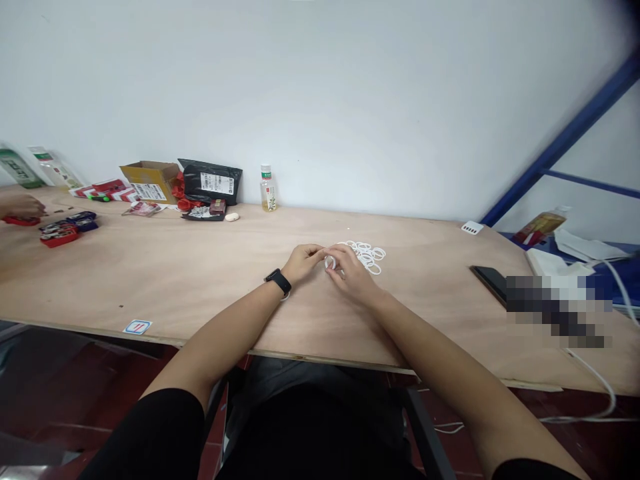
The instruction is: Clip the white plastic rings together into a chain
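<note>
Between my two hands a small white ring (327,264) is held upright, just above the wooden table. My right hand (356,276) pinches it with curled fingers and thumb. The closed fingertips of my left hand (303,263) meet its upper left edge; the exact grip there is partly hidden. Several more white rings (376,254) lie in a loose, overlapping pile right behind my right hand. A further white ring (285,298) shows partly beneath my left wrist, which wears a black watch (278,281).
Along the wall stand an open cardboard box (150,179), a black parcel bag (210,183) and a drink bottle (269,190). On the right lie a phone (490,283) and a white cable (595,377). Another person's hand (20,205) is at far left, near red trays (59,237).
</note>
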Action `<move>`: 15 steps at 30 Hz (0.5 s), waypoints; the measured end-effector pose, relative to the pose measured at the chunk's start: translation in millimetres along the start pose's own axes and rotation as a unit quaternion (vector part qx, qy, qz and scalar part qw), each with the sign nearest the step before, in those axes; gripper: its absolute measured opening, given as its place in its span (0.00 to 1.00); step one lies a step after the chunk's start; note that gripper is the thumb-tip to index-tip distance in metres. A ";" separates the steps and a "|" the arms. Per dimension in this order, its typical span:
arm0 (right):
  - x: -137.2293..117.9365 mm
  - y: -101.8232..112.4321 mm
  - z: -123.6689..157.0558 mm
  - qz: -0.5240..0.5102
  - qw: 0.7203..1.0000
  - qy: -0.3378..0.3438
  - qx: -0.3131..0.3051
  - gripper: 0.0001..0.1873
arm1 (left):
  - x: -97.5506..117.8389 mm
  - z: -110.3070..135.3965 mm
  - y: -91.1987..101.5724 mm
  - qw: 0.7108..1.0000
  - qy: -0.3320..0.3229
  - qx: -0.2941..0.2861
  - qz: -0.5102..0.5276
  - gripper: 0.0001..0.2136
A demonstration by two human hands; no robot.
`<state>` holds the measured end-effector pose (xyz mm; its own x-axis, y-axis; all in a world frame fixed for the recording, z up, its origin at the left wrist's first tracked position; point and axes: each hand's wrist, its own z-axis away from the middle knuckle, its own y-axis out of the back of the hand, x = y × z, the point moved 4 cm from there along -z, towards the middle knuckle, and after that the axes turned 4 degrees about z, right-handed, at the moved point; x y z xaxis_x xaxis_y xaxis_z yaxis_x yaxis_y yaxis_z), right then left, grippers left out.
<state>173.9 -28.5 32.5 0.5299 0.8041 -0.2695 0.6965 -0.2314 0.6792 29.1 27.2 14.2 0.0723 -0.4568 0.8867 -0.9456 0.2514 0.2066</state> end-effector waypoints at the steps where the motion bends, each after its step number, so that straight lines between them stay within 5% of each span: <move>1: -3.7 -0.8 -0.4 0.014 1.000 0.018 -0.010 0.26 | -0.3 -0.3 0.8 1.000 0.000 0.002 -0.001 0.15; 5: -8.2 -3.2 -0.5 0.036 0.999 0.019 -0.024 0.29 | 0.0 -0.6 1.9 1.000 -0.002 0.000 -0.002 0.14; 15: 26.3 2.0 4.0 -0.008 0.981 -0.187 0.053 0.13 | 23.0 9.1 -6.4 0.975 -0.147 -0.025 -0.163 0.13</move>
<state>191.2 -10.1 24.0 0.6452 0.5562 -0.5238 0.7418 -0.2918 0.6038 34.0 7.3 29.6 0.2656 -0.7426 0.6148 -0.8706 0.0892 0.4838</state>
